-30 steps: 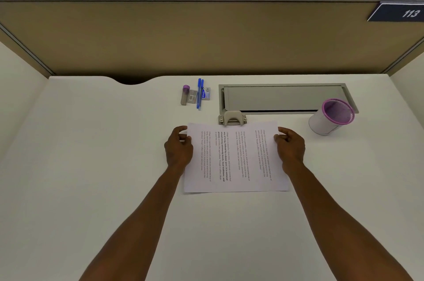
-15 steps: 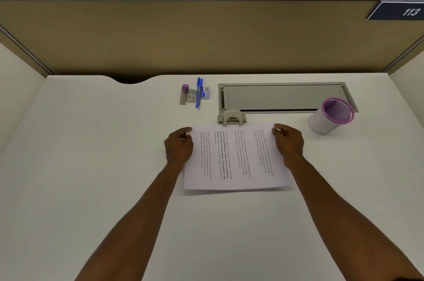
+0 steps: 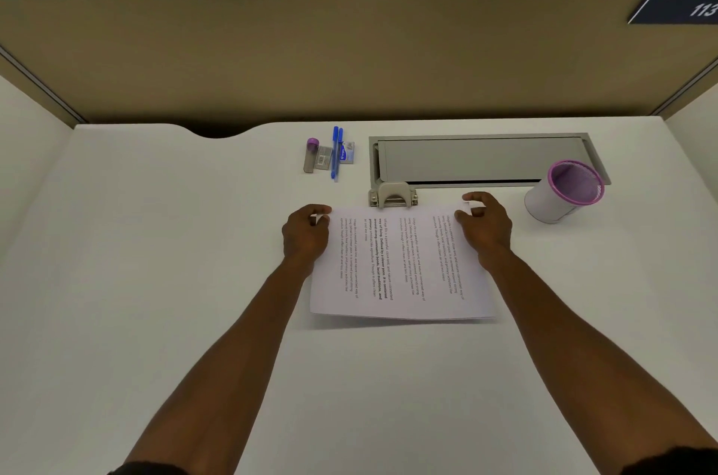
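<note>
White paper (image 3: 400,268) lying mid-surface, far edge meeting hole punch (image 3: 393,195), which is sitting toward surface's far edge. Left hand (image 3: 305,235) and right hand (image 3: 485,228) each pinching one far corner. Alignment seemingly nearing done; pressing punch remaining.

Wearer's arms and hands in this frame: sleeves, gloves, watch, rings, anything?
No gloves on the left hand or the right hand, and no ring, watch or band shows. The left forearm and right forearm are uncovered. Only a dark left sleeve edge and a dark right sleeve edge show at the bottom.
</note>
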The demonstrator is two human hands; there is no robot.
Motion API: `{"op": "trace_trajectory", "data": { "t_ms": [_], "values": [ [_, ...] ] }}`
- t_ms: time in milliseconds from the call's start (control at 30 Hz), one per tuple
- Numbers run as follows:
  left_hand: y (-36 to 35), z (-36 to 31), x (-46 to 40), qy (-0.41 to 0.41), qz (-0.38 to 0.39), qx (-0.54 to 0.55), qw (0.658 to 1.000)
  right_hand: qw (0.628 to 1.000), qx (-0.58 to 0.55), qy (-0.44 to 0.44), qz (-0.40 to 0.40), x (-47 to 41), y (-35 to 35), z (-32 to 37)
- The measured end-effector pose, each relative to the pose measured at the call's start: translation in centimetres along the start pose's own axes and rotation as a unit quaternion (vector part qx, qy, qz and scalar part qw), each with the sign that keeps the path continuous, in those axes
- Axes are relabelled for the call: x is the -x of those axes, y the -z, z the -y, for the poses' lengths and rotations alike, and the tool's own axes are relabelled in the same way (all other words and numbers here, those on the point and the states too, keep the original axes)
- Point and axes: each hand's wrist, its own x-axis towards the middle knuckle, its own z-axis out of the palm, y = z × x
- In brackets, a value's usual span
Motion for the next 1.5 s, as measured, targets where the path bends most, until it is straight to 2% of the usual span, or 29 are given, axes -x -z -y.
{"op": "trace_trajectory", "data": {
  "t_ms": [133,367,733,900,1133,1333,1500],
  "values": [
    [0.0,0.2,-0.1,0.015,0.007,0.007,1.0,0.998,-0.043,-0.016,0.041,-0.3,-0.1,0.1],
    [0.2,0.4,-0.7,0.034,0.015,0.029,0.999,0.991,-0.104,-0.065,0.058,-1.1,-0.2,0.1],
    [0.0,0.2,-0.8,0.004,-0.006,-0.007,1.0,0.99,-0.099,-0.067,0.07,-1.6,-0.4,0.1],
    [-0.3,0.2,-0.3,-0.06,-0.039,-0.054,0.996,0.998,-0.045,-0.015,0.035,-1.2,-0.7,0.0],
    [-0.5,0.1,0.1,-0.118,-0.043,-0.104,0.987,0.999,-0.006,0.053,-0.008,-0.3,-1.0,0.0],
    [-0.8,-0.1,1.0,-0.121,-0.055,-0.104,0.986,0.994,0.032,0.091,-0.06,0.3,-1.0,-0.2],
    [-1.0,0.1,1.7,-0.089,-0.072,-0.073,0.991,0.991,0.049,0.073,-0.1,0.4,-1.2,-0.7]
  ]
}}
